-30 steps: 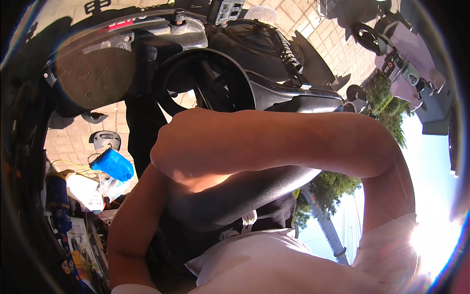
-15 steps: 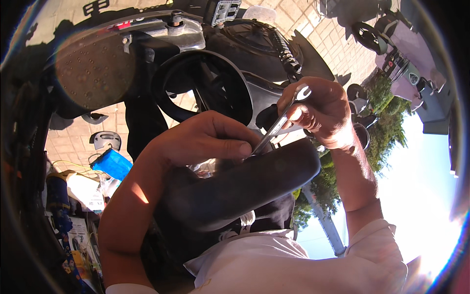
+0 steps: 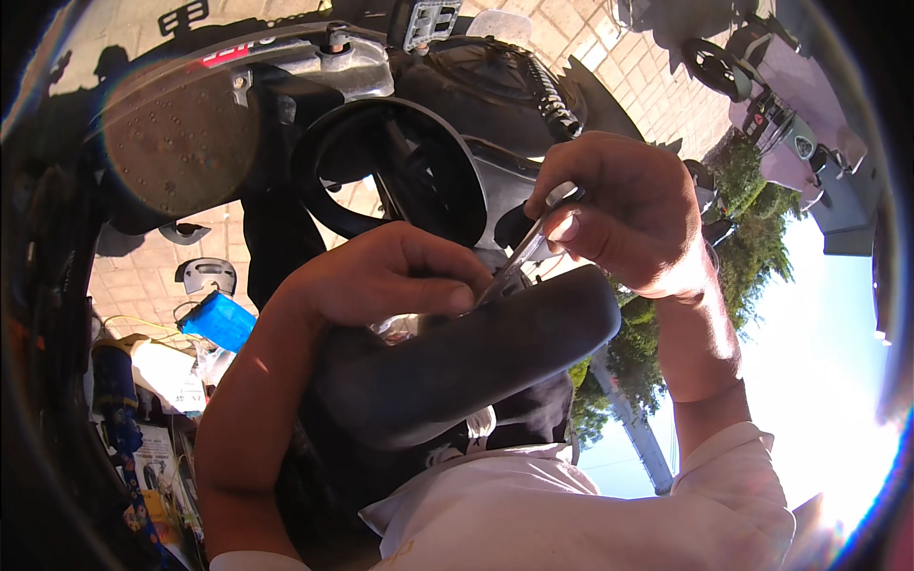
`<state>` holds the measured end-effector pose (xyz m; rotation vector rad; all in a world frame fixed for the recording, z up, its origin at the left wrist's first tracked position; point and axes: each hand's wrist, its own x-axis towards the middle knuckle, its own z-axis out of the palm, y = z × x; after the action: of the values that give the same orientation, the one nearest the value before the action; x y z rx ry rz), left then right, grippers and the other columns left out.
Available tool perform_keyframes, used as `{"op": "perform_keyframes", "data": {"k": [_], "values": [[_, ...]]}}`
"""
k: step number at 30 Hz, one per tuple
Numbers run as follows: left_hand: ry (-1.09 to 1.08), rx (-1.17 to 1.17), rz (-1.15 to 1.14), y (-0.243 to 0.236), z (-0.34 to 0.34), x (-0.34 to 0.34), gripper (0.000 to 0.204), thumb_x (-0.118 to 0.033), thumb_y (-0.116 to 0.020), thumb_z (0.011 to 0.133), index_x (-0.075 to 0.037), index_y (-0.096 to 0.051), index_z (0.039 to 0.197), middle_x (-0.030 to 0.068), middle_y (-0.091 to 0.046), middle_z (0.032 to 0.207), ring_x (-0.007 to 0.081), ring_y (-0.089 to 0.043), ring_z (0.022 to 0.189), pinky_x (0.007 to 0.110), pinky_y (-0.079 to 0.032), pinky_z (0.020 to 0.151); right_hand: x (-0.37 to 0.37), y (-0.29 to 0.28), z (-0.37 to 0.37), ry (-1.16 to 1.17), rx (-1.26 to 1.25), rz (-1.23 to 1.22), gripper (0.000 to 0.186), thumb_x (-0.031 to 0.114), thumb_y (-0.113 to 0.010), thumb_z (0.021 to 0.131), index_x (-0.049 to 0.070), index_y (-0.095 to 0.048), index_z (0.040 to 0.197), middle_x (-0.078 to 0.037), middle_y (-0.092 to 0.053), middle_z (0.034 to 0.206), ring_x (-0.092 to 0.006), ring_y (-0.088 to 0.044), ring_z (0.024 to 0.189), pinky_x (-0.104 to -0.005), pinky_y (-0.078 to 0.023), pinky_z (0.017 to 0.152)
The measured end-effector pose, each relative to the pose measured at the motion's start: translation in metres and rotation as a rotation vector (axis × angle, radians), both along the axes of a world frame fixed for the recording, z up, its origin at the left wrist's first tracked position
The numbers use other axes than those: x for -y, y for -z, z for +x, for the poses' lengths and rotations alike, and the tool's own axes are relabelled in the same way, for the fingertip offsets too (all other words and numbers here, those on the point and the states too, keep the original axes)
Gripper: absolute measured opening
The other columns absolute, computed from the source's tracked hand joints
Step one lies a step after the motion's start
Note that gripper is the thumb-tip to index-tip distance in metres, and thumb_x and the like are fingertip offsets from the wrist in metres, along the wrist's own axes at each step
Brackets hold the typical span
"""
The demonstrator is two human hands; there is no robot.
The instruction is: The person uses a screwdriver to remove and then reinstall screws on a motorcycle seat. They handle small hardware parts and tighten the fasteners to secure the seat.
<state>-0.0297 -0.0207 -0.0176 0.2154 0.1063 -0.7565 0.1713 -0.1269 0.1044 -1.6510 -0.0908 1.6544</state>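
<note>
My right hand (image 3: 633,214) pinches a silver wrench (image 3: 522,252) between thumb and fingers near its upper end. The wrench slants down to the left, and its lower end goes behind a black padded cushion (image 3: 476,357). Beside that lower end is my left hand (image 3: 386,271), its thumb and fingers drawn together at the cushion's far edge. Its fingertips are partly hidden, and I cannot make out what they grip. Just beyond both hands are a black ring-shaped part (image 3: 471,181) and the dark body of a vehicle.
A ribbed black coil (image 3: 560,109) and a pedal (image 3: 430,24) show on the vehicle's far side. On the left lie a blue pouch (image 3: 219,322), papers and a dark rolled item. Brick paving (image 3: 129,276) lies below. Another vehicle (image 3: 776,133) stands at far right.
My right hand has rolled the wrench, so its open jaw now shows edge-on, and the hand sits slightly further right. My left hand has shifted a little left.
</note>
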Motion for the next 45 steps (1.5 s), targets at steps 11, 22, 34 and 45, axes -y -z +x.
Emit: {"op": "perform_keyframes", "data": {"k": [11,22,34,45], "values": [[-0.203,-0.381,-0.07,-0.008,-0.043,0.019,0.039,-0.018,-0.065,0.093,0.0,-0.059,0.127,0.0098,-0.066,0.115,0.0194,-0.062,0.106,0.033,-0.048,0.095,-0.114,0.043,-0.063,-1.163,0.232,0.316,0.022,0.021,-0.071,0.088,0.001,-0.065,0.095,-0.006,-0.066,0.075,-0.014,-0.063,0.065,-0.0277,-0.048,0.058],[-0.137,-0.245,-0.172,-0.007,-0.007,0.004,0.047,-0.021,-0.066,0.089,0.01,-0.059,0.124,0.0204,-0.066,0.116,0.0265,-0.064,0.109,0.037,-0.046,0.1,-0.012,0.012,0.0,0.039,0.232,-0.063,0.021,0.018,-0.065,0.095,-0.003,-0.064,0.097,0.0,-0.057,0.067,-0.0038,-0.05,0.058,-0.02,-0.04,0.052],[0.037,-0.135,0.042,-0.013,0.0,-0.003,0.037,-0.027,-0.071,0.088,0.003,-0.069,0.108,0.0082,-0.068,0.102,0.0151,-0.062,0.097,0.031,-0.047,0.087,0.041,-0.002,-0.02,0.328,0.057,-0.086,0.02,0.014,-0.068,0.092,-0.004,-0.063,0.099,-0.005,-0.063,0.073,-0.0092,-0.059,0.062,-0.0214,-0.047,0.057],[-0.153,-0.335,-0.042,-0.007,-0.031,0.011,0.034,-0.02,-0.066,0.093,0.0,-0.064,0.12,0.0084,-0.067,0.111,0.0147,-0.061,0.104,0.03,-0.047,0.093,-0.077,0.023,-0.072,-0.95,0.245,0.379,0.014,0.012,-0.07,0.083,0.0,-0.065,0.088,-0.014,-0.067,0.076,-0.0296,-0.068,0.076,-0.0346,-0.053,0.063]]}}
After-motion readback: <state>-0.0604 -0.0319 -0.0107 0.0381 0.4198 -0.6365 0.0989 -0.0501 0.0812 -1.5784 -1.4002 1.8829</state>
